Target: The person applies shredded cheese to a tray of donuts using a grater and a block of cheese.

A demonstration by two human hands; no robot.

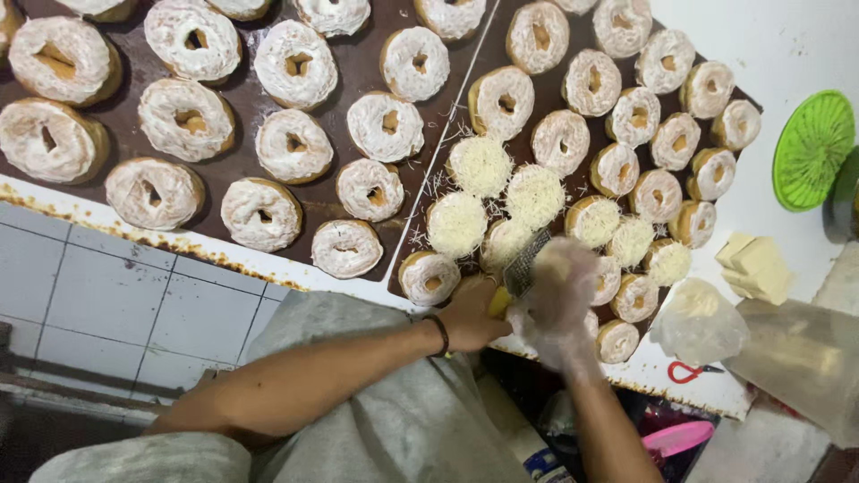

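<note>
grater: a small metal grater (526,259) with a yellow handle, its long axis slanted — handle low toward the left hand, blade rising up and away to the right, over the near edge of the right tray.
left hand: the left hand (470,315) has its fingers wrapped shut around the grater's handle; a dark band sits on the wrist behind them.
right hand: the right hand (559,295), in a thin clear plastic glove and blurred, is closed against the blade just right of the left fingers; what it presses there is too smeared to tell.
just beyond the fingers: donuts topped with shredded cheese (480,165), loose shreds scattered between them.
right tray: a dark tray (573,40) of small iced donuts, those nearest the fingers covered in shreds, the far ones plain white.
left tray: a second dark tray (353,67) left of the fingers, holding larger iced donuts (293,145), none with shreds.
right of the fingers: a crumpled clear bag (698,324), pale cheese blocks (756,268), red-handled scissors (689,371), a green round lid (812,150) further off.
</note>
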